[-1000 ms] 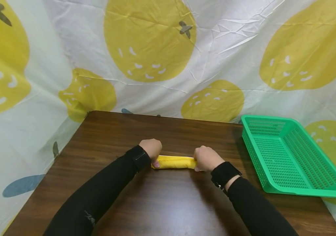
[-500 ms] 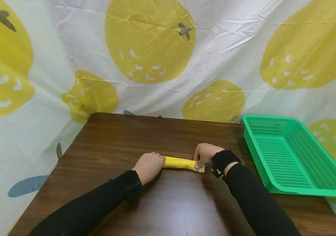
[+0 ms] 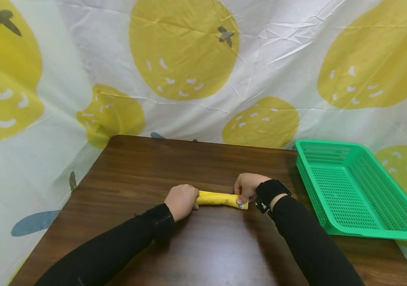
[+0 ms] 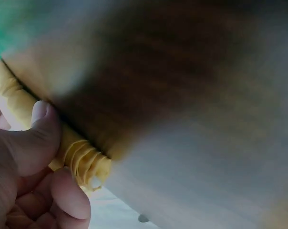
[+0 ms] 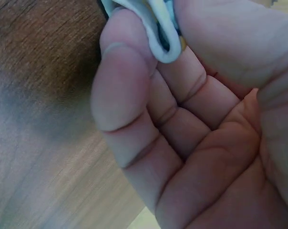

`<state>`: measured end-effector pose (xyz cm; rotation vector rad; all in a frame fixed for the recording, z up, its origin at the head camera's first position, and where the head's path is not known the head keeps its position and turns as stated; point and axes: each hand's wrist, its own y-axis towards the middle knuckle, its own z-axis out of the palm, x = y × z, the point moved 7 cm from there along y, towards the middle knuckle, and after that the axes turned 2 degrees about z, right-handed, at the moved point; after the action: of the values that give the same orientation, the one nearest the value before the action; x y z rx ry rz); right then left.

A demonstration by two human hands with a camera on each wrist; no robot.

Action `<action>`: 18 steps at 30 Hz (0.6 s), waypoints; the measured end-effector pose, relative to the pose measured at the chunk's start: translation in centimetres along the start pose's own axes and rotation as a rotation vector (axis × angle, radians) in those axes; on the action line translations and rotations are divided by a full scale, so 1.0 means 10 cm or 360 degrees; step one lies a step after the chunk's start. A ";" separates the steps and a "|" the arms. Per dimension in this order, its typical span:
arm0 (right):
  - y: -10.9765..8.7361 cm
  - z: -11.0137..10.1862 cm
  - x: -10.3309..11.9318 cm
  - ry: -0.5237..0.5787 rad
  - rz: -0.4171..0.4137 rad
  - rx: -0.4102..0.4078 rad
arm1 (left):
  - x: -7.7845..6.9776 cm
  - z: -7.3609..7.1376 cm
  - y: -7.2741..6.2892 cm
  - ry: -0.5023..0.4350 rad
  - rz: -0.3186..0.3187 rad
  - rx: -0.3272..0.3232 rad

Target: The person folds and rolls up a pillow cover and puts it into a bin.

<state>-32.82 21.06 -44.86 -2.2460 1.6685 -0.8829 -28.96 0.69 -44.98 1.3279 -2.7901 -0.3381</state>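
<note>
A rolled yellow cloth [image 3: 218, 198] lies crosswise on the dark wood table [image 3: 146, 159], between my two hands. My left hand [image 3: 182, 201] grips its left end. In the left wrist view the thumb presses on top of the roll, and the layered folds of the cloth end [image 4: 89, 164] show beside the curled fingers. My right hand [image 3: 248, 186] pinches the right end, where a pale, printed-looking corner sticks out below the thumb. Up close in the right wrist view, a folded whitish edge of the cloth [image 5: 165, 47] sits between thumb and forefinger.
A green plastic basket [image 3: 311, 186] with mesh walls stands at the table's right side. Behind and to the left hangs a white curtain [image 3: 175, 115] printed with yellow fruit. Black bands circle both wrists.
Over the last second my left hand shifted slightly down and changed its grip, and the right hand turned to pinch the cloth's right end, baring its pale corner. Since half a second ago, little moved.
</note>
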 end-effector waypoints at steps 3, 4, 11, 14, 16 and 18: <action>0.00 0.00 -0.03 0.0034 0.0014 -0.0005 | 0.00 0.01 0.07 -0.0062 0.0019 0.0066; 0.00 0.00 -0.04 0.0037 0.0014 -0.0009 | 0.01 0.02 0.10 -0.0065 0.0029 0.0097; 0.01 -0.02 -0.07 -0.0122 -0.0071 -0.0180 | 0.05 0.04 0.36 -0.0131 0.0071 0.0374; -0.04 0.01 -0.06 -0.0152 -0.0135 -0.0335 | 0.10 0.10 0.47 -0.0146 0.0097 0.0544; -0.12 0.05 -0.03 -0.0140 -0.0179 -0.0461 | 0.12 0.14 0.53 -0.0173 0.0103 0.0681; -0.23 0.10 0.03 -0.0179 -0.0234 -0.0620 | 0.13 0.17 0.58 -0.0197 0.0107 0.0817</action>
<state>-30.41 21.38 -44.43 -2.6426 1.7660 -0.4762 -34.38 3.56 -45.52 1.3164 -3.1493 0.3371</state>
